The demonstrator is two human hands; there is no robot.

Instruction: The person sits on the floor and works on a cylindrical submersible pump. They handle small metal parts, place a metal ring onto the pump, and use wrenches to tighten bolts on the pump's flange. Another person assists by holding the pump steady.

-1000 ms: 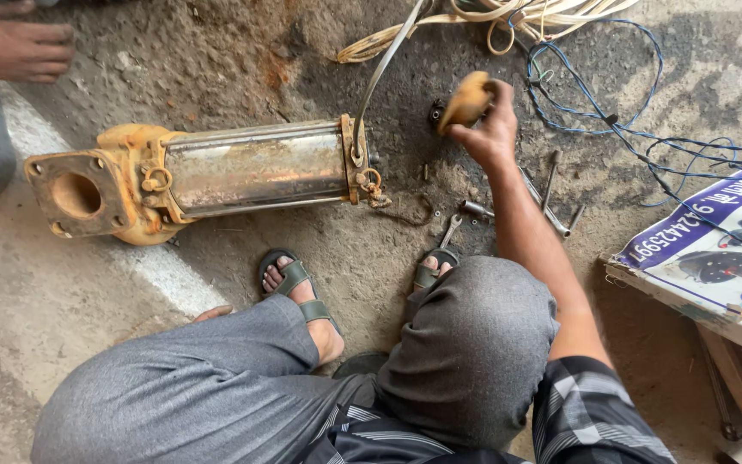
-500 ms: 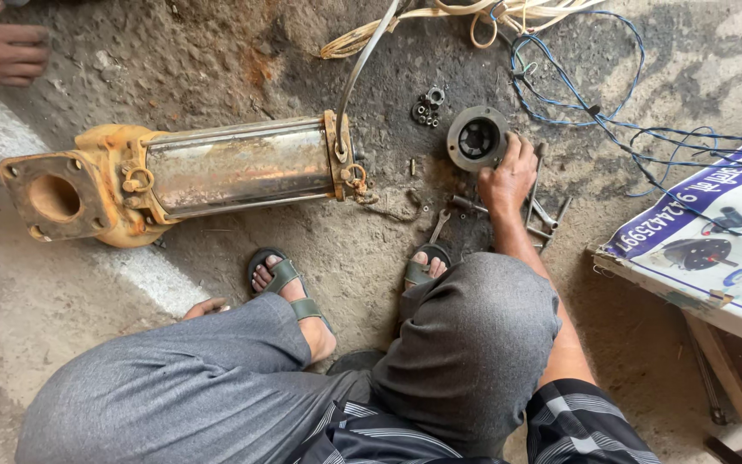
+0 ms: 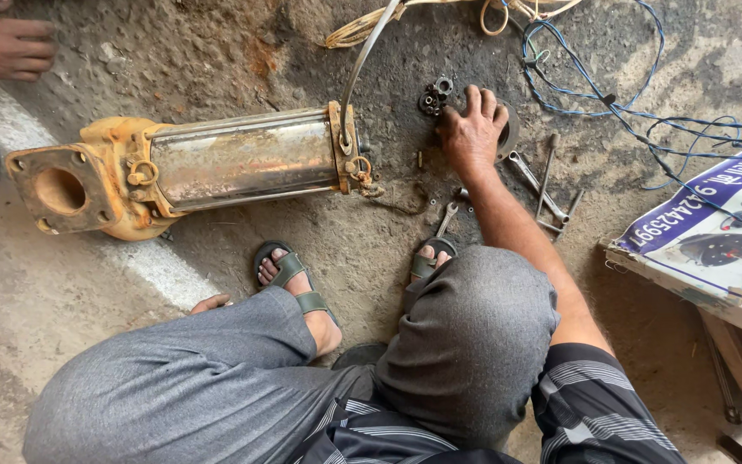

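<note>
A: Rusty round housing [image 3: 508, 129] sits under your right hand [image 3: 472, 129], palm flat, fingers spread, gripping nothing. Left hand [image 3: 209, 303] barely shows by your knee; grip unclear.

B: Small black rings [image 3: 435, 94] lie just beyond your fingertips. Spanners [image 3: 547, 185] right of your wrist. Lift squarely.

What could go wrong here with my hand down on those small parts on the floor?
The small dark rings and nuts lie loose on gritty ground by your right hand; they may pick up dirt or get lost. The spanners and blue wires lie close by your arm, so a snag or trip seems possible. Your sandalled foot is exposed beside the tools.
</note>
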